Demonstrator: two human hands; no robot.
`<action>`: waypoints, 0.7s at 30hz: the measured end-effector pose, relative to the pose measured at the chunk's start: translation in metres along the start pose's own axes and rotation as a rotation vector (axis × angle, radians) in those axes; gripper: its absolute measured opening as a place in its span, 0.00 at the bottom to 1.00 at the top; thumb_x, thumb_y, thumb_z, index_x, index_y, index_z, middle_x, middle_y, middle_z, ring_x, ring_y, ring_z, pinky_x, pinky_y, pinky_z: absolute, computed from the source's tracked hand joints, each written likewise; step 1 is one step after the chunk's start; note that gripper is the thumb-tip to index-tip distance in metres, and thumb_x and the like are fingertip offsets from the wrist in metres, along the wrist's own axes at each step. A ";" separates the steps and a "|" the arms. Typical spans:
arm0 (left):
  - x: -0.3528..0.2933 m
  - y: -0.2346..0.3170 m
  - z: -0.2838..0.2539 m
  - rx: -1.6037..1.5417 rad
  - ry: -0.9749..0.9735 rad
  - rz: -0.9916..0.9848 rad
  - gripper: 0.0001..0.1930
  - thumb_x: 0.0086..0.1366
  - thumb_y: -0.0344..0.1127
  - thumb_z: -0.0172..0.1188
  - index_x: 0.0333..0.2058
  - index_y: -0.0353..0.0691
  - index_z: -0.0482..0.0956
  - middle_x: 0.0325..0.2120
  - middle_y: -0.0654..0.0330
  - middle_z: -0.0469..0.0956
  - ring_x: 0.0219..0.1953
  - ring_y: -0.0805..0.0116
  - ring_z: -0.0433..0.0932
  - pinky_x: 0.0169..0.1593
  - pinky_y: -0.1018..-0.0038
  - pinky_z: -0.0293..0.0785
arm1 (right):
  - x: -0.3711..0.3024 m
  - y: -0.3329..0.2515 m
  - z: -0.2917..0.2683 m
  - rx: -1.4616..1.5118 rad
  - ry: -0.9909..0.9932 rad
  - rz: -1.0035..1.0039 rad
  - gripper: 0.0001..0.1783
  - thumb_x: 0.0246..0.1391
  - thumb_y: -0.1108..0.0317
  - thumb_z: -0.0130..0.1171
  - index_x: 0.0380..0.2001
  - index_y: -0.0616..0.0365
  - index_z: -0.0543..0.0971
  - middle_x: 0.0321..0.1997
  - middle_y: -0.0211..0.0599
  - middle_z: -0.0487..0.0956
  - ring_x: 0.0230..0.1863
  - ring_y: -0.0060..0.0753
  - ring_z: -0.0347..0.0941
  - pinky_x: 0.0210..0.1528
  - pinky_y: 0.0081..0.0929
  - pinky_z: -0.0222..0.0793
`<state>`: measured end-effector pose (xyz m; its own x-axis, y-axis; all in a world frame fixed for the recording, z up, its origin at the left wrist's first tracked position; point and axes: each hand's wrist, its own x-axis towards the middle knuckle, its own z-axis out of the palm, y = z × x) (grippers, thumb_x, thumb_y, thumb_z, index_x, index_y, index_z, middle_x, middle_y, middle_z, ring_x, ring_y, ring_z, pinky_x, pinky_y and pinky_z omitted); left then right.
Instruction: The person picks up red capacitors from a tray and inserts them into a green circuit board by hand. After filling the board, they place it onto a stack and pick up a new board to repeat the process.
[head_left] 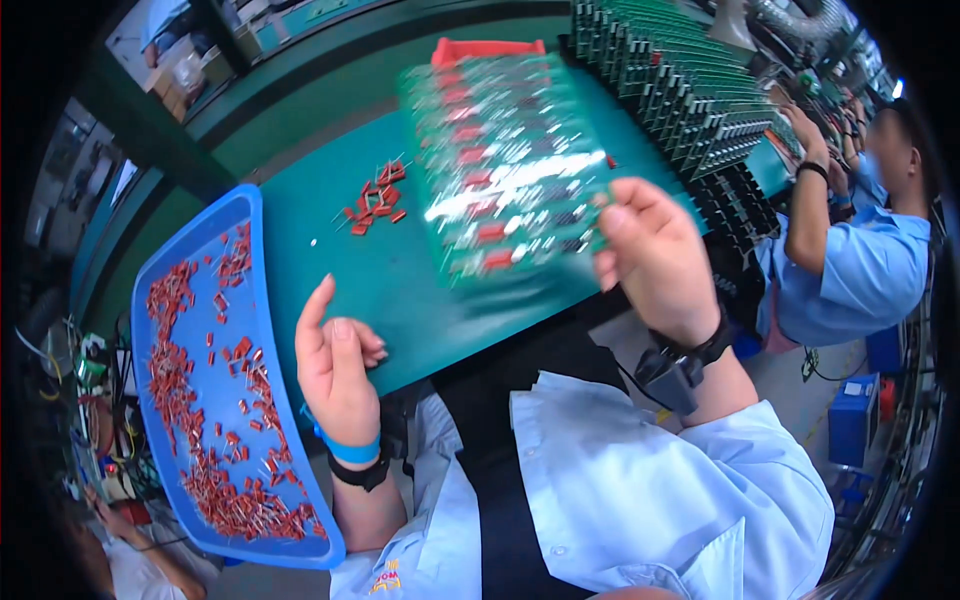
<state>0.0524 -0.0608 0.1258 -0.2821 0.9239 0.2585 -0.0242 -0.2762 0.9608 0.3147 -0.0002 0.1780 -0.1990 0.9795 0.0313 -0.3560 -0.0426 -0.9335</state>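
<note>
My right hand [655,250] pinches the right edge of a green circuit board panel [440,200]. The panel is smeared by motion and tilted above the green bench mat [400,330]. Rows of red and dark parts show on it, with a bright glare across the middle. My left hand [340,375] hovers over the mat's near left side, fingers apart and holding nothing. Beside it is a blue tray [255,210] with many loose red two-legged components [240,510]. A small heap of the same red components [375,200] lies on the mat left of the panel.
Behind the panel a red bin [490,48] shows partly. At the far right, a black rack [735,215] and rows of upright green boards [670,85] border the mat. A co-worker in a light blue shirt [850,250] sits to the right, one hand near the boards.
</note>
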 end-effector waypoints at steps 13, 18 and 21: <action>0.000 0.010 -0.006 0.017 -0.007 0.052 0.14 0.65 0.28 0.45 0.49 0.31 0.67 0.20 0.65 0.69 0.24 0.82 0.66 0.30 0.85 0.64 | 0.140 -0.190 -0.173 -0.062 0.357 -0.317 0.07 0.56 0.70 0.52 0.34 0.64 0.70 0.33 0.35 0.73 0.34 0.27 0.72 0.39 0.18 0.74; -0.002 0.016 -0.016 0.008 -0.023 0.098 0.14 0.65 0.27 0.45 0.48 0.31 0.67 0.20 0.65 0.69 0.23 0.82 0.66 0.30 0.84 0.64 | 0.191 -0.202 -0.188 -0.183 0.416 -0.227 0.10 0.55 0.72 0.51 0.37 0.67 0.66 0.35 0.43 0.72 0.36 0.35 0.73 0.41 0.24 0.76; -0.005 0.019 -0.025 0.024 -0.004 0.102 0.13 0.65 0.27 0.44 0.47 0.31 0.68 0.20 0.64 0.69 0.24 0.82 0.66 0.30 0.84 0.65 | 0.191 -0.175 -0.131 -0.194 0.467 -0.193 0.11 0.55 0.73 0.51 0.39 0.69 0.64 0.36 0.45 0.71 0.39 0.37 0.73 0.42 0.26 0.76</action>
<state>0.0290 -0.0771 0.1403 -0.2785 0.8924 0.3550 0.0275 -0.3621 0.9317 0.4591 0.2199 0.3008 0.2957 0.9512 0.0882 -0.1622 0.1410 -0.9766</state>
